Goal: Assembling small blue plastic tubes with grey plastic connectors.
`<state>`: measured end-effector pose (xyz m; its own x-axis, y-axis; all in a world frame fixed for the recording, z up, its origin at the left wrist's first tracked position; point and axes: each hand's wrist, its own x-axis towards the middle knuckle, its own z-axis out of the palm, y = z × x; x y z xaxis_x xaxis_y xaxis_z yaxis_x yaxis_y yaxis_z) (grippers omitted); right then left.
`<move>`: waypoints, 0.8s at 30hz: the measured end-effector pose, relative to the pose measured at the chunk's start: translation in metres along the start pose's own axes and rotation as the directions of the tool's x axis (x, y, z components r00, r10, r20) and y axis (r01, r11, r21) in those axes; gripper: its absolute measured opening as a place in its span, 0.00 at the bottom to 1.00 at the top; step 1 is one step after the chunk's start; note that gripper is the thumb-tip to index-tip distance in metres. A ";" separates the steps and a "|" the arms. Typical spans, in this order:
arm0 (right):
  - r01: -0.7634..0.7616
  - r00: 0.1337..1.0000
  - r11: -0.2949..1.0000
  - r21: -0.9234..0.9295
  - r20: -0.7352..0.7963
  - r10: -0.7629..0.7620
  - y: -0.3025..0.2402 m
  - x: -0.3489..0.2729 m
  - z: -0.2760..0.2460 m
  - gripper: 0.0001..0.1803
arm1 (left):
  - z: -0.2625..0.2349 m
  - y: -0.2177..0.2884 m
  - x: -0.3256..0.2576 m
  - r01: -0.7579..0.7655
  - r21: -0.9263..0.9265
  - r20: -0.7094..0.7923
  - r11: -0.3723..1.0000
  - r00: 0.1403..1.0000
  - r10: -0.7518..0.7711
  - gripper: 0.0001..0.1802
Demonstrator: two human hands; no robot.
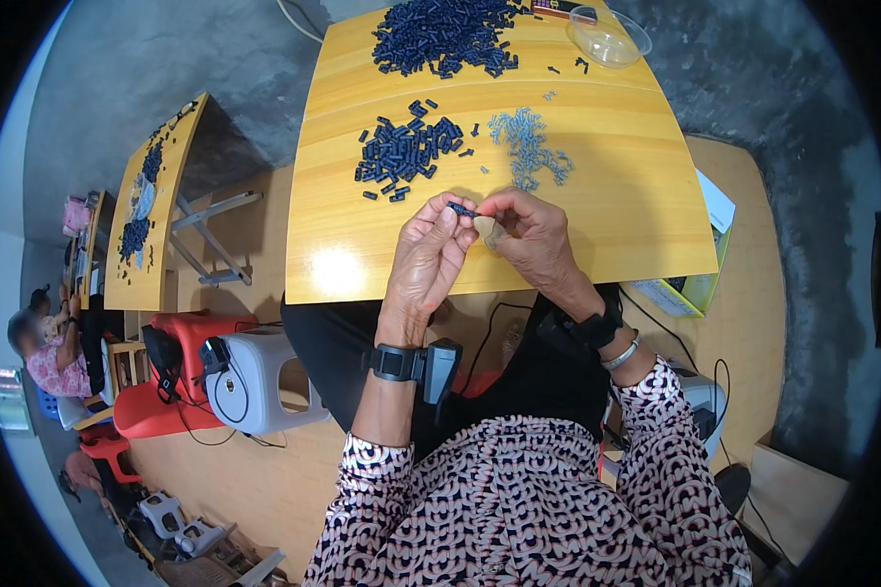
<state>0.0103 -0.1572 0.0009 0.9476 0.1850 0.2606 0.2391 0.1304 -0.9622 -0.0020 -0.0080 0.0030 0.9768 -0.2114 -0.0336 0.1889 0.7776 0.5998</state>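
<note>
Over the near part of the wooden table, my left hand [431, 245] pinches a small dark cylindrical plastic part [461, 209] between thumb and fingers. My right hand [536, 243] is closed at the right end of that part, its fingertips together; anything tiny between them is too small to make out. A beige cover [487, 231] wraps one right fingertip. Beyond my hands lies a loose pile of similar dark parts [406, 155], with a scatter of small silvery pieces, seemingly screws [527, 142], to its right.
A larger heap of dark parts [440, 34] covers the far side of the table [352, 264]. Near it stands a clear plastic bowl [612, 44]. Grey and red stools [255, 391] are at left, and a yellow-green bin [700, 293] sits past the right edge. Another person [54, 357] sits far left.
</note>
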 end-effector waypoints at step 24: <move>0.250 0.968 0.948 -0.195 0.033 -0.248 -0.009 0.004 -0.002 0.06 | 0.003 0.000 -0.001 0.021 0.072 -0.026 0.997 0.999 -0.019 0.09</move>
<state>0.0122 -0.1598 0.0100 0.8510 0.1791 0.4937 0.5049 -0.0199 -0.8630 -0.0028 -0.0096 0.0058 0.9754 -0.2103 -0.0661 0.2014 0.7281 0.6552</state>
